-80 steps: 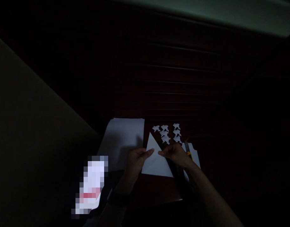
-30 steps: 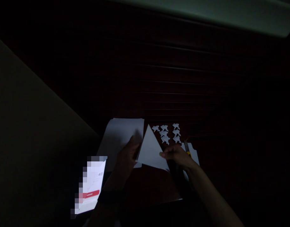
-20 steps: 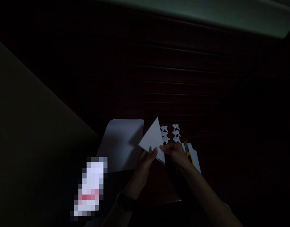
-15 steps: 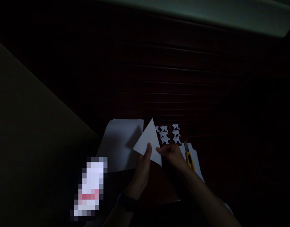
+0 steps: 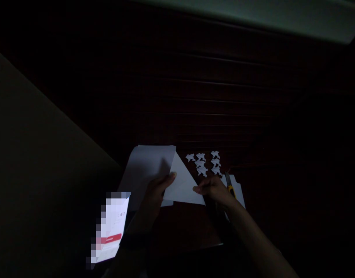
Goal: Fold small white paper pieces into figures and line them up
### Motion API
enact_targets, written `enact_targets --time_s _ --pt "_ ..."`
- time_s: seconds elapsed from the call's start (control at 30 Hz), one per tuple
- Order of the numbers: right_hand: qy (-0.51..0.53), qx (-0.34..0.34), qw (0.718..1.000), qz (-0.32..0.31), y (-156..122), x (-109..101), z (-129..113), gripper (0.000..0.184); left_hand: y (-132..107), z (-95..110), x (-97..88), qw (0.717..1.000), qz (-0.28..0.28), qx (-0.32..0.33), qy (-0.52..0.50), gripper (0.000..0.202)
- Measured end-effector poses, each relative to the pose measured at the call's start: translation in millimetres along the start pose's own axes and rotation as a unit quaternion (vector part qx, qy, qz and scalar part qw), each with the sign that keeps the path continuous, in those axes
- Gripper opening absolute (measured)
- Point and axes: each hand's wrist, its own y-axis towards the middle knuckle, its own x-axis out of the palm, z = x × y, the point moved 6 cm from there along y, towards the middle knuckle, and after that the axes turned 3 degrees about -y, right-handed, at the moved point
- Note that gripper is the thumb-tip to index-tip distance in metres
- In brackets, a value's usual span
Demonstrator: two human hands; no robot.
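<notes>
A white sheet of paper folded to a triangle (image 5: 181, 183) is held between my two hands above the dark table. My left hand (image 5: 155, 191) grips its left side, thumb on top. At the lower right corner, my right hand (image 5: 213, 189) pinches the edge between thumb and fingers. Behind my left hand lies a larger stack of white paper (image 5: 142, 166). Several small folded paper figures (image 5: 201, 163) sit in columns beyond the triangle. Close to my right hand, a yellow utility knife (image 5: 230, 186) rests on white paper.
A lit screen (image 5: 115, 224), partly pixelated, stands at the lower left. More white paper (image 5: 238, 191) lies under the knife at the right. A pale wall (image 5: 35, 116) runs along the left, and dark slatted wood (image 5: 209, 100) rises behind the table.
The folded paper has turned and come down to the left, uncovering the leftmost small figure. My left hand has moved left with it; my right hand has shifted slightly right and down.
</notes>
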Motion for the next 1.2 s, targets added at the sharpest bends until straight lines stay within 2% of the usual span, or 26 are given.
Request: enact_targets --time_s 0.1,0.17,0.37,0.57,0.7,0.83,1.2 --pt "-0.028 0.0 0.998 -0.047 0 5 3 0.025 4 -13 1.4 0.998 -0.016 -0.052 -0.027 0.028" --pt "-0.052 -0.002 0.997 -0.05 1 6 5 0.028 7 -19 2.3 0.997 -0.021 -0.069 -0.031 0.03" --pt "-0.128 -0.008 0.991 -0.021 3 5 7 0.031 14 -24 -11.0 0.996 0.034 -0.074 0.02 0.032" --pt "-0.156 -0.019 0.987 -0.02 2 5 6 0.03 19 -31 -15.1 0.996 0.051 -0.052 0.054 0.034" --pt "-0.164 -0.016 0.986 -0.015 3 4 6 0.03 20 -31 -14.6 0.995 0.059 -0.039 0.069 0.033" --pt "-0.163 -0.015 0.986 -0.038 5 5 8 0.033 18 -27 -14.0 0.996 0.062 -0.043 0.055 0.028" --pt "-0.199 -0.04 0.975 -0.094 -6 1 -4 0.03 16 -19 -32.1 0.988 0.126 -0.059 0.071 0.031"
